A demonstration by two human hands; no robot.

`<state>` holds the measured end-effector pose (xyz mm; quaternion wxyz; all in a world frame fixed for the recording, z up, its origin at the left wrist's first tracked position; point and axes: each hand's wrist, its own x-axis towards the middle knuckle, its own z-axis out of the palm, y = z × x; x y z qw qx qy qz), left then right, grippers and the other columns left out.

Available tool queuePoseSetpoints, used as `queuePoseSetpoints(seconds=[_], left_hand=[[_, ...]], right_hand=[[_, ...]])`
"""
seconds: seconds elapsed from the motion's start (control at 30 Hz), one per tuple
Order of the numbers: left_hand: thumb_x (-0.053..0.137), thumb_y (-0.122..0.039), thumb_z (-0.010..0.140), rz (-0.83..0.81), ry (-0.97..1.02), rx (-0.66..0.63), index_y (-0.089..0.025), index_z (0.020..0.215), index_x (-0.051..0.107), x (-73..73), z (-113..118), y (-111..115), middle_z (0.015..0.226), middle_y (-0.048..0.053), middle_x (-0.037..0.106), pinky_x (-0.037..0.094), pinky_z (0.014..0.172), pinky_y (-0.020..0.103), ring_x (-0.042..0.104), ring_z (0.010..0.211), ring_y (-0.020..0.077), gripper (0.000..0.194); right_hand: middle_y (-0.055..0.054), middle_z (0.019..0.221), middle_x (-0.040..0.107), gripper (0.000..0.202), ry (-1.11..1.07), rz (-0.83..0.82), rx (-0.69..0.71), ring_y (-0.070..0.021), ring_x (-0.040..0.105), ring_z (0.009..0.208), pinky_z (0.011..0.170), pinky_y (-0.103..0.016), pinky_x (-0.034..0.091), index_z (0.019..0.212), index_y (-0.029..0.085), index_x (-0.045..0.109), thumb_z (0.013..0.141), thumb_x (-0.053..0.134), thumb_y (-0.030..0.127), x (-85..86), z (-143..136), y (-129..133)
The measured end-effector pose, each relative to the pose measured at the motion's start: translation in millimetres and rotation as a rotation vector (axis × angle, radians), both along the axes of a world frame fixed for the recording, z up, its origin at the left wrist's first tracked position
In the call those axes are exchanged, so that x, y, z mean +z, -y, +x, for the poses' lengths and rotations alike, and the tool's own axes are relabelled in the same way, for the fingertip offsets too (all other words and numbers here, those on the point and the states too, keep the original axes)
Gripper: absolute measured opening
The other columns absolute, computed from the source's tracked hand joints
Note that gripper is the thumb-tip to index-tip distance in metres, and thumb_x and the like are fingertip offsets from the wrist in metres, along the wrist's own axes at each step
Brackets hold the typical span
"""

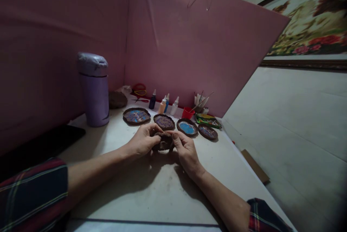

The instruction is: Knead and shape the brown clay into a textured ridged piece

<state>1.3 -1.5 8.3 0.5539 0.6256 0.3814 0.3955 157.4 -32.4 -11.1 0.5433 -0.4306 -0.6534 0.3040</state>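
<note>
Brown clay piece (163, 141), head view | grasped between thumbs and fingers of both hands, left hand (145, 139) and right hand (187, 151) | held above white tabletop (162, 195) | four painted brown dishes (136, 116) set beyond, squeeze bottles (162, 105) and red cup (188, 113) placed behind

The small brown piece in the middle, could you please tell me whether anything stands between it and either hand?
Nothing visible does: the left hand and right hand both touch the brown piece, one at each side. The four dark-rimmed dishes lie beyond it, not between.
</note>
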Motion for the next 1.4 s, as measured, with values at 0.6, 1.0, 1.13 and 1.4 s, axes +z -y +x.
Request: queuePoseSetpoints(seconds=[0.6,1.0,1.13,1.4], left_hand=[[0.052,-0.047,0.082,-0.266,0.232,-0.167,-0.014,0.098,0.053,-6.1,-1,-1,0.075,0.007,0.061,0.053,0.051,0.031,0.062,0.054,0.0162,0.037],[0.073,-0.030,0.068,-0.281,0.308,-0.134,-0.011,0.090,0.062,-9.5,-4,-3,0.088,0.011,0.066,0.055,0.068,0.037,0.064,0.076,0.0206,0.031],[0.075,-0.029,0.065,-0.254,0.295,-0.135,-0.009,0.091,0.063,-10.0,-5,-4,0.084,0.010,0.068,0.054,0.072,0.035,0.065,0.074,0.0188,0.034],[0.075,-0.030,0.065,-0.217,0.287,-0.142,-0.010,0.089,0.063,-15.8,-6,-7,0.080,0.007,0.065,0.056,0.064,0.035,0.064,0.070,0.0176,0.033]], right_hand=[[-0.005,0.089,0.068,0.021,-0.024,0.043,-0.082,-0.0169,0.061,0.084,0.078,-0.028,0.047,0.093,0.017,0.066,0.086,0.054,0.033,-5.0,4,-5],[0.002,0.056,0.051,0.048,0.016,-0.184,-0.153,-0.0103,0.049,0.046,0.042,-0.021,0.039,0.088,0.016,0.059,0.084,0.041,0.060,-7.2,6,-6],[-0.001,0.067,0.059,0.039,0.109,-0.092,-0.116,-0.0124,0.053,0.060,0.053,-0.022,0.042,0.079,0.016,0.062,0.084,0.050,0.053,-3.7,6,-4],[-0.002,0.070,0.063,0.029,0.018,-0.139,-0.060,-0.0144,0.058,0.065,0.057,-0.024,0.046,0.084,0.016,0.062,0.079,0.060,0.044,2.8,0,0]])
